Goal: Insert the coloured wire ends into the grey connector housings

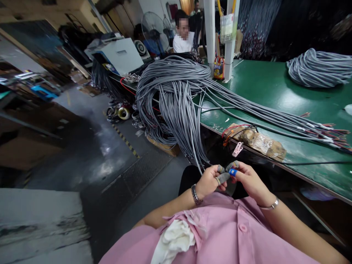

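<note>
My left hand (209, 181) and my right hand (251, 182) meet in front of my lap, both closed with the fingertips pinched together. Grey covers sit on several of my fingertips, and a blue band wraps my right thumb. One grey cable (197, 157) hangs from the bundle and runs down to my left hand, which appears to grip it. Whatever my right fingertips pinch is too small and covered to make out. Just above my hands, a large bundle of grey cables (176, 95) drapes over the table edge.
On the green table (264, 88) lie stripped cable ends (327, 135), a coiled cable bundle (320, 69) and a taped wooden block (258, 141) with a pink clip (237, 149). A white post (211, 36) rises behind. Another person (183, 36) sits beyond, near a fan (154, 33).
</note>
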A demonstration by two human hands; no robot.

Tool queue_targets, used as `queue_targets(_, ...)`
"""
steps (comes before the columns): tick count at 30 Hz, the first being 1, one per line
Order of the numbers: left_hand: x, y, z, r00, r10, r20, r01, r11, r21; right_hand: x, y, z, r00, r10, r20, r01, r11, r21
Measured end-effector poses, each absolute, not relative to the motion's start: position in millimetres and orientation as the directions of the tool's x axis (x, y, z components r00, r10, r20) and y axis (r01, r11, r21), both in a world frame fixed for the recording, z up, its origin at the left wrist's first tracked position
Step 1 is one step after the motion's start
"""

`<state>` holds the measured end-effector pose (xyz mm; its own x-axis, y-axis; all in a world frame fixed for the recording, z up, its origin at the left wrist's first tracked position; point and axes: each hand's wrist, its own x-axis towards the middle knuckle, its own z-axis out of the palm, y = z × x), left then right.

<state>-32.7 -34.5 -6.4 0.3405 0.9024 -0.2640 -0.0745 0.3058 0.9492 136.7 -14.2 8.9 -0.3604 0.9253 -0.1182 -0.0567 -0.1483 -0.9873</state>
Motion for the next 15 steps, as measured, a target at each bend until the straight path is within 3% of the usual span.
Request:
queue_targets(3,-32.4,-33.6,-5.9,0.385,0.881,-0.275,-0.017,0.305,0.952,135.9,-10.5,15.7,-0.396,0.912,-0.107,-0.004,-0.119,-0.993)
queue_targets(8,-28.5,-34.8,-5.2,0.368,0.910,-0.191,-0.127,0.253,0.959,130.9,-5.9,19.6,-0.373,0.917,-0.138,-0.013,-0.154,-0.988)
queue_targets(12,-24.0,-35.6,-8.6,0.216,0.952,-0.215,-0.237,0.265,0.935,127.9,-10.3,10.0,-0.260,0.956,-0.135,-0.037,-0.150,-0.988)
queue_targets(15,-20.3,-35.6,-11.4,0.106,0.959,-0.264,-0.365,0.284,0.887,128.3,-18.6,2.8,-0.239,0.970,-0.054,-0.031,-0.063,-0.998)
